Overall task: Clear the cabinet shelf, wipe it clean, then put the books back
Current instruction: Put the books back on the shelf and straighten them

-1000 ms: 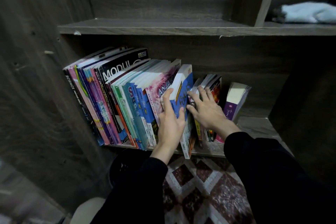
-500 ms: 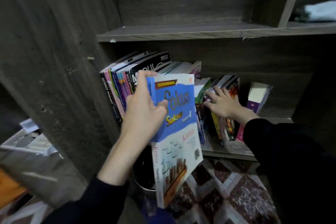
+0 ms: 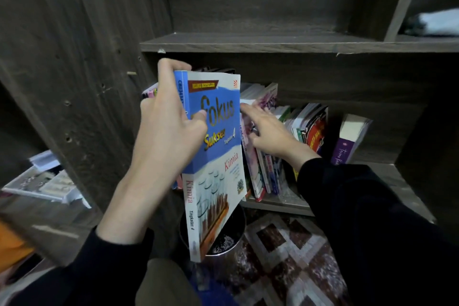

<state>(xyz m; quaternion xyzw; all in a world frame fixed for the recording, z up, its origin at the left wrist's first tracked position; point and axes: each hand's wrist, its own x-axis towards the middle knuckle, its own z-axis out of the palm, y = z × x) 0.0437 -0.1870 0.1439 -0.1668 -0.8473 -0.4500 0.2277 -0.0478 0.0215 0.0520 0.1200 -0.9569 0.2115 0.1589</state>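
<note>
Blue book (image 3: 218, 139) pulled nearer, hiding shelved books (image 3: 310, 131)

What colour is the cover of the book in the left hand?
Blue upper part, white lower part: the Fokus Kimia paperback book. Head view shows it best.

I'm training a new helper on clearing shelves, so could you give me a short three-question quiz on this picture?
1. The left hand grips: A) the blue Fokus book; B) a sponge; C) nothing.
2. True or false: the right hand grips a second book.
3. Fill in: the pale cloth lies on the shelf ____ the shelved books.
Key: 1 A. 2 False: its straight fingers rest on the shelved books. 3 above.
</note>
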